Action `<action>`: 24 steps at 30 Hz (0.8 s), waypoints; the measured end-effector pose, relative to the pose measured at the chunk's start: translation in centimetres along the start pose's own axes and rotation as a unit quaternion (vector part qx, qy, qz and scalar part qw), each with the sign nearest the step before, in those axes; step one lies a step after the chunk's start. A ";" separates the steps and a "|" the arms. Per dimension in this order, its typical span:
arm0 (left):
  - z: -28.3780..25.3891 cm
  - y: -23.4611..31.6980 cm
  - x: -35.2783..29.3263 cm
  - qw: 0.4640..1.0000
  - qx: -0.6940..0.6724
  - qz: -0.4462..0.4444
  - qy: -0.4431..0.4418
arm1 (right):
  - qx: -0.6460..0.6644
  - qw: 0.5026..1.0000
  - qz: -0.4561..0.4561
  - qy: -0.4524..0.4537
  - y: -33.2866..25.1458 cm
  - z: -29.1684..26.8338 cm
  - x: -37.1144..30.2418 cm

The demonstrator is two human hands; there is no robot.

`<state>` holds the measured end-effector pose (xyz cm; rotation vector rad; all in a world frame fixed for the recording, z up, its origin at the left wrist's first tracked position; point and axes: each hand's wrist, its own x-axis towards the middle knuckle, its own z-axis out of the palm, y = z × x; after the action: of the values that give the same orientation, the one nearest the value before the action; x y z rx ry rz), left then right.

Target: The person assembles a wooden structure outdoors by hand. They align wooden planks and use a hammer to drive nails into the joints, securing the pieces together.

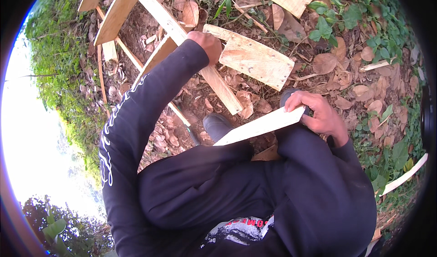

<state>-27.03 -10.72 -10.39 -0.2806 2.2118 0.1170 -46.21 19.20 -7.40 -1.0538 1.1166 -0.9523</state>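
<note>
Right hand (322,115): fingers are grasping one end of the pale board (261,125).
Pale board: is slanting by the knees (296,143), probably for steadiness.
Left hand (207,46): fingers are curling over the long strip (221,90); cannot tell if gripping.

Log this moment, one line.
left hand: at long narrow pale wooden plank, grip unclear | right hand: holds end of flat pale wooden board | ground: dry brown leaves

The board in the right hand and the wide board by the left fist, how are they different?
The held board looks slim and whitish; the wide board looks broader and yellower. The held board slants up rightward; the wide board slants down rightward. Both are wood.
</note>
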 end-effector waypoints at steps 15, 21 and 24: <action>1.4 -0.3 0.5 0.986 0.111 0.042 0.120 | 0.007 1.000 -0.001 0.010 0.8 0.0 -0.5; 0.6 -0.1 0.8 0.967 0.160 0.091 0.177 | 0.024 1.000 0.002 0.003 1.0 -0.6 -0.4; 0.4 -1.6 1.8 0.963 0.121 0.130 0.205 | 0.029 1.000 -0.005 0.007 1.9 -0.5 -0.6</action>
<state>-27.39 -12.47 -12.08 0.1379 2.6362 -0.0781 -46.68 20.17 -9.13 -1.0081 1.0891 -0.9962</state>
